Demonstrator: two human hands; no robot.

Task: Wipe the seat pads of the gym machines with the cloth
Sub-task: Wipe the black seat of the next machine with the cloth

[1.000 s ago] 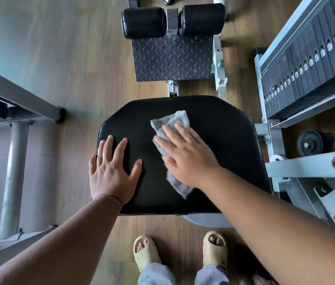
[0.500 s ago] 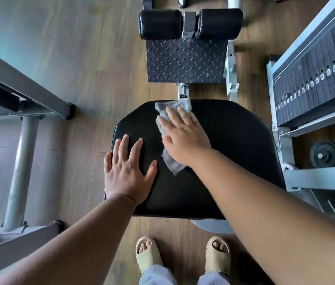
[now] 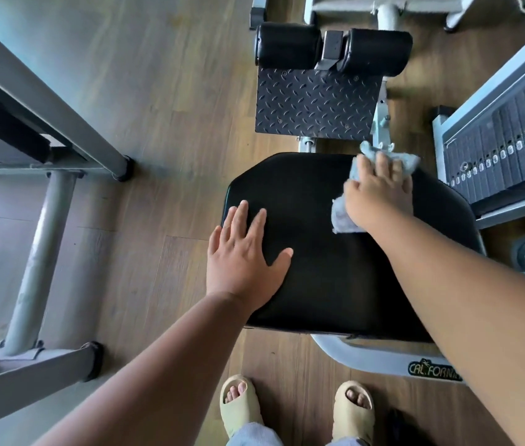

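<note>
A black seat pad (image 3: 335, 252) fills the middle of the view, smooth and faintly glossy, set on a pale grey machine frame (image 3: 380, 357) that bears a green logo near its front edge. The right hand (image 3: 378, 196) lies flat on the grey cloth (image 3: 341, 217) at the pad's far right corner, its fingers (image 3: 383, 164) straight and close together, pressing the cloth down; part of the cloth hangs past the pad's far edge. The left hand (image 3: 245, 262) rests on the pad's near left part, fingers spread, holding nothing. Beyond the pad lie a diamond-pattern footplate (image 3: 315, 104) and two black roller pads (image 3: 332, 49). A weight stack (image 3: 505, 140) stands to the right, a grey steel frame (image 3: 39, 220) to the left. The floor (image 3: 164, 91) is wood-look planking, and two feet in beige sandals (image 3: 238, 403) stand just before the pad
</note>
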